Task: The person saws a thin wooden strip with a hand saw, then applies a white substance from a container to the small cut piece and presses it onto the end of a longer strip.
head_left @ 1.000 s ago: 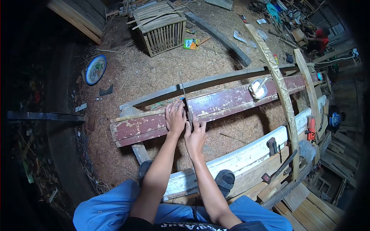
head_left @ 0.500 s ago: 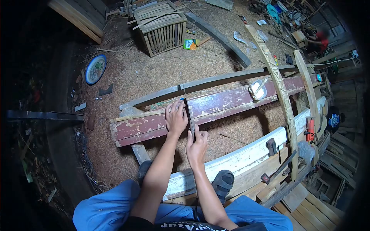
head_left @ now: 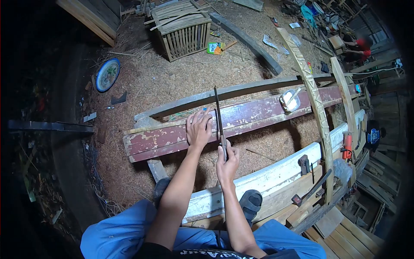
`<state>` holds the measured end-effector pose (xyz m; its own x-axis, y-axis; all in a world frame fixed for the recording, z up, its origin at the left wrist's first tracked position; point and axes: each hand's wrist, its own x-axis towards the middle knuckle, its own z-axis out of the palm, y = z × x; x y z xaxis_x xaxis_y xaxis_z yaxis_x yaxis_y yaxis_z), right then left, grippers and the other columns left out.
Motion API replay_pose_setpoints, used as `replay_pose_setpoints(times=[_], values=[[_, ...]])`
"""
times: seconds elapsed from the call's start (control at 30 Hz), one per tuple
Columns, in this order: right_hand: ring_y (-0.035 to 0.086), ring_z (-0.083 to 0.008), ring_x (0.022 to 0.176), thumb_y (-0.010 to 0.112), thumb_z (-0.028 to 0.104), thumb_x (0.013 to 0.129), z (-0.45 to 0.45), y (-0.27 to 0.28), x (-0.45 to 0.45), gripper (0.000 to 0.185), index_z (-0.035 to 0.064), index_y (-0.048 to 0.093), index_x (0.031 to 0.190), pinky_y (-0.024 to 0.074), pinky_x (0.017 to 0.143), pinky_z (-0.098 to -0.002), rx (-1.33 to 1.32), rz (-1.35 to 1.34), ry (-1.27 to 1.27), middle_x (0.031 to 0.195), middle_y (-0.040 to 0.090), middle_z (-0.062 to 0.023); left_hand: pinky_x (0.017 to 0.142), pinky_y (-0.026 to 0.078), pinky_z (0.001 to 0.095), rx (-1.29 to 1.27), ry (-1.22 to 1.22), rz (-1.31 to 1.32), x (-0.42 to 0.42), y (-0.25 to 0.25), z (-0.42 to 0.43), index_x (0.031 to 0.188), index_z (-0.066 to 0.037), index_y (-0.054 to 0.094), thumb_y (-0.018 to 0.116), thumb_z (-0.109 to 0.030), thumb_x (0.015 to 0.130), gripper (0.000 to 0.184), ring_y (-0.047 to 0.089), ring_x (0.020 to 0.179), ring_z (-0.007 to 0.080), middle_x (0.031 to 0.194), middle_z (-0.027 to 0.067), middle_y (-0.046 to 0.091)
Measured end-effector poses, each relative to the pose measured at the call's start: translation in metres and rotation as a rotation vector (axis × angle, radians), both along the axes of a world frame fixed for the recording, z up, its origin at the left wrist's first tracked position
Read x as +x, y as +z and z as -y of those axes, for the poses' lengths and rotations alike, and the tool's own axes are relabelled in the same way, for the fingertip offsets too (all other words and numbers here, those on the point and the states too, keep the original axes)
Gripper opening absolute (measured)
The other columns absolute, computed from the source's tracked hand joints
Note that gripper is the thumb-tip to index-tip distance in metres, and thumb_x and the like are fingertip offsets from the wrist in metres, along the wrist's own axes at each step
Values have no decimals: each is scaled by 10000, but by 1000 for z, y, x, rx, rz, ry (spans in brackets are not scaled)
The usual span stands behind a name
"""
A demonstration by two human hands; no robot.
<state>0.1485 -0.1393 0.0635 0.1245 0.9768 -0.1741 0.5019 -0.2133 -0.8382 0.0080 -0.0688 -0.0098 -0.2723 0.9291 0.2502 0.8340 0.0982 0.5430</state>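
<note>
Across the flaking maroon plank (head_left: 166,141), the person's left hand (head_left: 199,131) lies palm down, its forearm reaching almost straight forward from the lap and its fingers pointing away from the body, slightly spread. That hand looks open to me, pressed on the painted face with nothing visible in its grasp; a small blue thing (head_left: 204,109) shows right by its fingertips. Just beside it, nearer the body, the right hand (head_left: 228,162) is closed around the handle of a long, thin, dark tool (head_left: 219,114), the forearm slanting forward and a little inward, the thumb laid along the handle.

The tool lies over the plank, crosswise to its length. Its long axis runs away from the person, leaning slightly to the left, with the handle just off the plank's near edge and the narrow tip out over the grey beam (head_left: 189,101) behind. I can't tell whether its edge touches the paint.

Farther right along the plank sits a tub (head_left: 290,101) of whitish stuff with a stick in it, near a notched wooden strip (head_left: 311,86). Closer to the body, a white board (head_left: 254,175) runs past a sandalled foot (head_left: 250,205).
</note>
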Motion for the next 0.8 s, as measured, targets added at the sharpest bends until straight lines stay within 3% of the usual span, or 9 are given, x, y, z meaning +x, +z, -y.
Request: replay_pose_setpoints(times=[0.1, 0.27, 0.5, 0.6, 0.8], values=[[617, -369, 896, 655, 215, 980, 4, -2, -1, 388, 47, 641, 1330, 504, 811, -447, 93, 167, 87, 1050, 562, -205, 1151, 293, 431, 25, -4, -10, 1, -4, -2, 1057, -118, 716, 621, -180, 912, 183, 532, 1325, 198, 1369, -25, 652], [648, -391, 851, 642, 219, 985, -1, -2, -12, 400, 71, 612, 1356, 519, 741, -481, 131, 191, 137, 1077, 542, -203, 1147, 305, 444, 43, -10, -53, 0, -8, 0, 986, -91, 723, 645, -114, 862, 148, 535, 1323, 214, 1329, 57, 674], [637, -402, 752, 635, 204, 983, 7, -5, -15, 411, 107, 584, 1380, 518, 661, -498, 194, 226, 144, 1032, 525, -191, 1154, 298, 448, 45, -19, -83, 1, -5, 0, 1009, -65, 711, 643, -86, 823, 199, 514, 1352, 225, 1248, 87, 704], [624, -385, 817, 653, 186, 977, -3, -2, -21, 398, 56, 604, 1350, 512, 719, -464, 142, 229, 154, 1008, 541, -212, 1158, 293, 449, 14, -26, -69, 0, -5, 0, 1007, -61, 712, 639, -88, 816, 206, 506, 1359, 223, 1253, 88, 703], [628, -403, 815, 641, 186, 983, 7, -1, -10, 398, 70, 587, 1359, 512, 706, -496, 110, 229, 166, 1012, 531, -218, 1148, 307, 456, 44, -22, -77, 1, -5, -1, 998, -57, 695, 632, -68, 812, 197, 536, 1330, 235, 1217, 92, 714]])
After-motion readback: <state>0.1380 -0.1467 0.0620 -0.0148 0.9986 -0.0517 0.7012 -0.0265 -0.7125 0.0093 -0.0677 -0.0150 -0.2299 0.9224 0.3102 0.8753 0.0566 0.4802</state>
